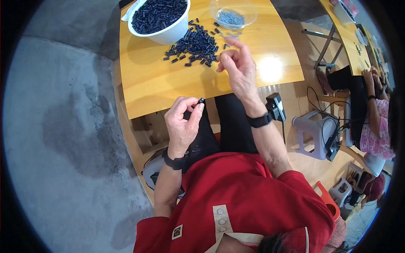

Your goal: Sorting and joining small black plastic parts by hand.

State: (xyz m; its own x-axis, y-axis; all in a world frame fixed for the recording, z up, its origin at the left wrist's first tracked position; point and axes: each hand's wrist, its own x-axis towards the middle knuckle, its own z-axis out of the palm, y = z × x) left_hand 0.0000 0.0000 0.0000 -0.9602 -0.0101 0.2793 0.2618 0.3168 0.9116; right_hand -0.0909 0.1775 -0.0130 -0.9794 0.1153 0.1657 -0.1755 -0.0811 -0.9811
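Observation:
My left hand (183, 124) is closed in a pinch in front of the table's near edge, with a small black cylindrical piece (201, 101) between thumb and fingertips. Over the table, my right hand (241, 71) has its index finger stretched out and the other fingers bent, and I see nothing in it. Its index fingertip is near a few loose silvery bits (234, 36), too small to make out exactly. Left of that hand lies a heap of small black cylindrical pieces (195, 45). A transparent round tub (253, 17) behind it holds many small silvery metal parts.
A white bowl (166, 37) full of similar black pieces stands at the table's back left. The yellow wooden table (147, 92) ends just before my lap. To the right are a grey plastic stool (310, 133) with cables, and another person (375, 130) at a second table.

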